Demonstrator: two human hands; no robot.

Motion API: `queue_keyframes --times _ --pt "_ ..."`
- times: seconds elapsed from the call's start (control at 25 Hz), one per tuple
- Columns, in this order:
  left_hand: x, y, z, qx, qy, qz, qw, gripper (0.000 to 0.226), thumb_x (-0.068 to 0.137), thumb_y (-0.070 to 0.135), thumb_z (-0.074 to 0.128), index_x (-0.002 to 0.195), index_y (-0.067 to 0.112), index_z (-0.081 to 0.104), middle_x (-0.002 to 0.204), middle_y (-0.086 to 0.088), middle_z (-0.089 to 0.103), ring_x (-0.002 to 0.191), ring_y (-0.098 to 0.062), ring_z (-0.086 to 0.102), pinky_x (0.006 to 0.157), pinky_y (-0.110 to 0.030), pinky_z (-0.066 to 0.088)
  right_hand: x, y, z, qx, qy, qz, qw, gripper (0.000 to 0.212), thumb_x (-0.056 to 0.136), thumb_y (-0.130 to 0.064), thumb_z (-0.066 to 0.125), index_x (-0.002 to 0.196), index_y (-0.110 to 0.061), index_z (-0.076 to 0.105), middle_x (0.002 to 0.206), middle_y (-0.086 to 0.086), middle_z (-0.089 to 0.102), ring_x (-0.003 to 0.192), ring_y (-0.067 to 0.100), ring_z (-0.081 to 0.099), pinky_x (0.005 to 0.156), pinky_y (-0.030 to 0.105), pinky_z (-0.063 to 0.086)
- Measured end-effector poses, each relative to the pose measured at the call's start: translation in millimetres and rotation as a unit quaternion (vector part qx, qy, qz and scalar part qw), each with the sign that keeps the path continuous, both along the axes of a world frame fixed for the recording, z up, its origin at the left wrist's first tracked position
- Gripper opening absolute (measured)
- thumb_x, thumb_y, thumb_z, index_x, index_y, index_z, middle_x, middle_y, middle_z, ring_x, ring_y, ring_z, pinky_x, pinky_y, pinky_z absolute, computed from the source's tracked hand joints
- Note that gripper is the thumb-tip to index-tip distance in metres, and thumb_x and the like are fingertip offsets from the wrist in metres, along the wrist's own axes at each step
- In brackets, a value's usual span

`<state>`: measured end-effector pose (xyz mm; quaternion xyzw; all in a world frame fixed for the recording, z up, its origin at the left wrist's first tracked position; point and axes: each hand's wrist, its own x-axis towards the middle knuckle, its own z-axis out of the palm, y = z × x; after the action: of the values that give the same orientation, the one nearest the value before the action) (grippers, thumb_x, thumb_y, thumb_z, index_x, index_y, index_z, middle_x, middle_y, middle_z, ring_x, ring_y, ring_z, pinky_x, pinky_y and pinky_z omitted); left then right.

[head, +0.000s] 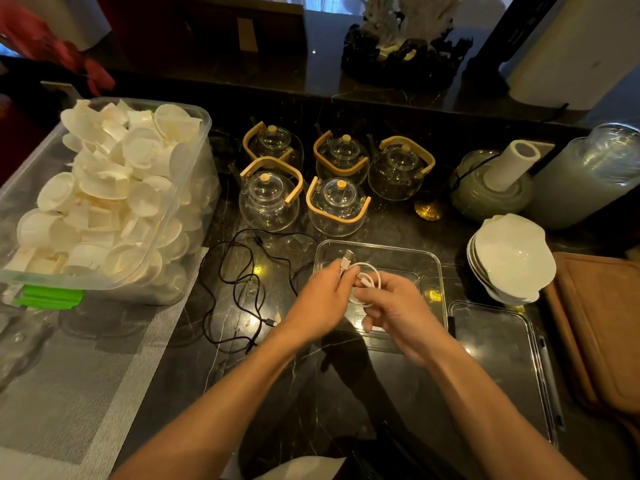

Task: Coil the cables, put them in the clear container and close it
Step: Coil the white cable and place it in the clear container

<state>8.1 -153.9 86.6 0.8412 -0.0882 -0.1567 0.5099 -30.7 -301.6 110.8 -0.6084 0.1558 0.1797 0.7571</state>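
A short white cable (pixel 370 271) is wound into a small loop over the clear container (pixel 429 261), which stands open on the dark marble counter. My left hand (pixel 320 301) pinches the cable near its USB plug, which sticks up. My right hand (pixel 388 308) grips the loop's lower side. A long black cable (pixel 239 289) lies loose and tangled on the counter left of the container, untouched. The clear lid (pixel 502 362) lies flat to the container's right.
A big plastic tub of white shells (pixel 110 199) sits at the left on a grey mat. Several glass teapots with wooden handles (pixel 336 181) stand behind the container. A stack of white bowls (pixel 509 258) and a brown board (pixel 602 327) are at the right.
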Motion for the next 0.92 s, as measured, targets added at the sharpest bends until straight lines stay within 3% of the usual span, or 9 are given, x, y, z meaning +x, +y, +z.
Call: queue_keyframes --times 0.2,0.32,0.4,0.44,0.52,0.6,0.68,0.8,0.92 --pt "-0.7 4.5 2.1 0.063 0.019 -0.077 0.995 0.024 0.108 0.034 0.037 0.106 0.017 0.053 0.093 0.0 0.061 0.082 -0.014 0.058 0.071 -0.032 0.047 -4.7 5.4 -12.7 -0.305 -0.121 -0.042 0.944 0.011 0.095 -0.013 0.071 0.098 -0.016 0.061 0.086 0.002 0.069 0.064 0.008 0.067 0.051 0.023 0.055" --pt "-0.8 8.6 2.6 0.053 0.034 -0.109 0.992 0.02 0.108 0.034 0.037 0.106 0.019 0.052 0.087 0.003 0.058 0.072 -0.011 0.054 0.064 -0.029 0.044 -9.3 0.4 -19.5 -0.489 -0.247 0.028 0.836 0.006 0.099 -0.026 0.066 0.101 -0.023 0.062 0.074 -0.014 0.061 0.06 0.002 0.059 0.055 0.017 0.048" --pt "-1.2 10.1 -2.3 0.053 0.036 -0.134 0.989 0.019 0.107 0.033 0.04 0.103 0.02 0.053 0.084 0.002 0.058 0.07 -0.013 0.052 0.068 -0.037 0.048 -8.7 -3.5 -23.8 -0.526 -0.3 0.041 0.795 0.011 0.101 -0.026 0.061 0.095 -0.019 0.065 0.065 -0.017 0.052 0.054 -0.001 0.053 0.049 0.015 0.041" --pt "-1.4 10.7 -5.9 0.056 0.036 -0.143 0.987 0.019 0.106 0.033 0.042 0.101 0.019 0.053 0.082 0.002 0.057 0.067 -0.012 0.05 0.067 -0.041 0.048 -8.5 -3.9 -25.9 -0.516 -0.304 0.035 0.801 0.016 0.102 -0.027 0.059 0.09 -0.018 0.065 0.063 -0.016 0.054 0.052 0.001 0.054 0.048 0.016 0.04" --pt "-1.4 11.1 -10.7 0.061 0.037 -0.158 0.985 0.02 0.104 0.034 0.046 0.098 0.017 0.055 0.076 0.002 0.054 0.062 -0.011 0.045 0.061 -0.039 0.043 -5.9 -0.9 -25.3 -0.434 -0.245 -0.015 0.867 0.023 0.104 -0.028 0.058 0.087 -0.016 0.067 0.066 -0.006 0.066 0.054 0.006 0.059 0.048 0.019 0.044" --pt "-1.1 11.2 -12.5 0.07 0.025 -0.173 0.982 0.026 0.104 0.037 0.047 0.094 0.015 0.057 0.07 0.003 0.051 0.058 -0.011 0.043 0.057 -0.036 0.038 -3.2 3.4 -20.9 -0.299 -0.146 -0.091 0.939 0.028 0.104 -0.027 0.056 0.085 -0.01 0.068 0.07 -0.002 0.072 0.053 0.005 0.06 0.047 0.021 0.046" --pt "-1.0 11.1 -12.1 0.041 0.029 -0.168 0.984 0.033 0.104 0.041 0.046 0.09 0.013 0.059 0.07 0.001 0.053 0.059 -0.012 0.047 0.057 -0.036 0.04 -2.4 3.1 -16.8 -0.124 -0.056 -0.134 0.982 0.033 0.106 -0.026 0.053 0.088 -0.003 0.069 0.068 -0.001 0.069 0.058 0.011 0.062 0.045 0.025 0.049" --pt "-0.3 10.9 -10.4 -0.087 0.097 -0.051 0.99 0.028 0.102 0.037 0.052 0.093 0.017 0.071 0.079 0.001 0.063 0.065 -0.009 0.059 0.056 -0.023 0.048 -3.0 -1.8 -15.9 0.003 0.011 -0.12 0.993 0.031 0.104 -0.026 0.056 0.103 -0.001 0.075 0.085 0.014 0.076 0.068 0.02 0.067 0.045 0.025 0.052" --pt "3.9 8.3 -13.7 -0.11 0.128 -0.017 0.986 0.03 0.104 0.036 0.048 0.097 0.014 0.068 0.085 -0.001 0.063 0.064 -0.008 0.061 0.055 -0.018 0.045 -0.2 -6.8 -20.4 -0.062 0.001 -0.053 0.997 0.024 0.101 -0.024 0.062 0.098 -0.006 0.078 0.087 0.011 0.076 0.066 0.015 0.064 0.047 0.025 0.053"
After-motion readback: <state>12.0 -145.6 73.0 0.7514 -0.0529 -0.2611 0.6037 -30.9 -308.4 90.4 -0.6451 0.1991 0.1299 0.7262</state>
